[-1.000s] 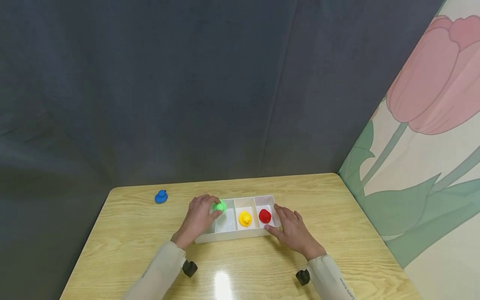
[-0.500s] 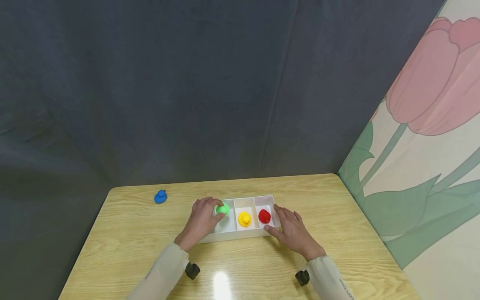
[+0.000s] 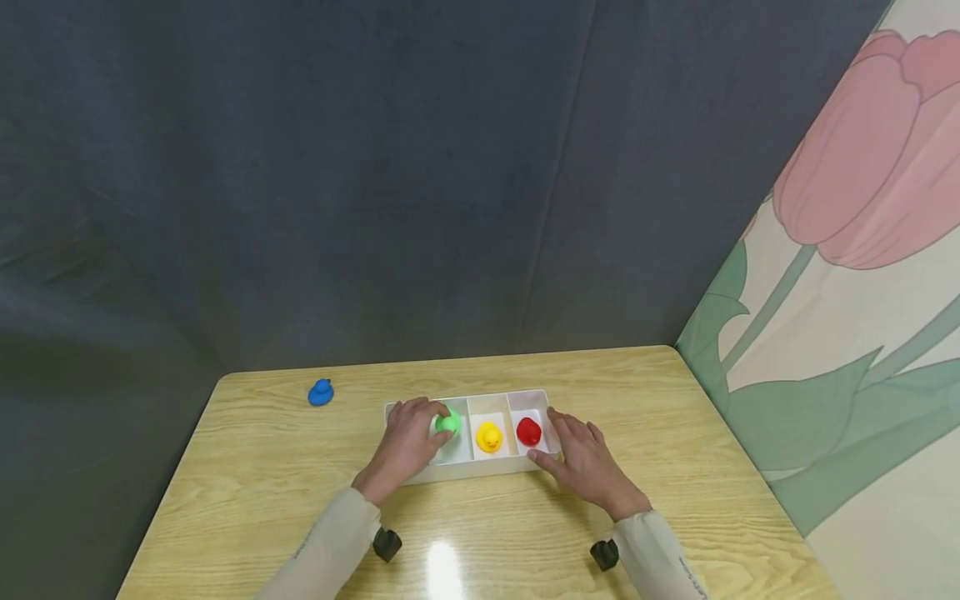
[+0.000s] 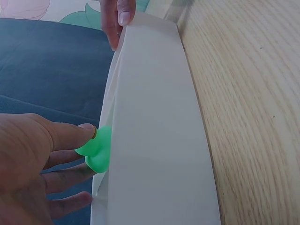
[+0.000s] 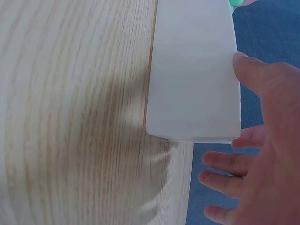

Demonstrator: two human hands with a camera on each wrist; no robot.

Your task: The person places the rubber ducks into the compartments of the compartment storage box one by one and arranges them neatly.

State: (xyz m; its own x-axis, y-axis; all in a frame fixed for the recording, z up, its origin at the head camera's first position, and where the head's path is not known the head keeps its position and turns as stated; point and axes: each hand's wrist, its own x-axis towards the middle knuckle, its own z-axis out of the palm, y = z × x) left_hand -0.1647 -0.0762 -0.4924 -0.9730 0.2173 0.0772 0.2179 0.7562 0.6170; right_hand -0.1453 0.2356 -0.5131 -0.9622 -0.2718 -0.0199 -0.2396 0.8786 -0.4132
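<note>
My left hand (image 3: 408, 433) pinches a green rubber duck (image 3: 449, 422) between thumb and fingers, low over a compartment of a white divided tray (image 3: 480, 469). In the left wrist view the duck (image 4: 98, 152) dips partly behind the tray's front wall. To its right, a yellow rubber duck (image 3: 489, 437) sits in the neighbouring compartment, and a red one (image 3: 528, 432) occupies the rightmost. At the tray's right end rests my right hand (image 3: 588, 458), thumb touching the front rim, index finger at the end wall, other fingers spread. The left hand hides much of the tray's left end.
A blue rubber duck (image 3: 321, 392) lies on the wooden table (image 3: 247, 475) at the back left. Behind the table hangs a dark curtain (image 3: 375, 183). A wall with a tulip picture (image 3: 847, 192) borders the right side.
My left hand has moved slightly right and towards me with the green duck, which now sits lower in the tray. The right hand has stayed at the tray's end.
</note>
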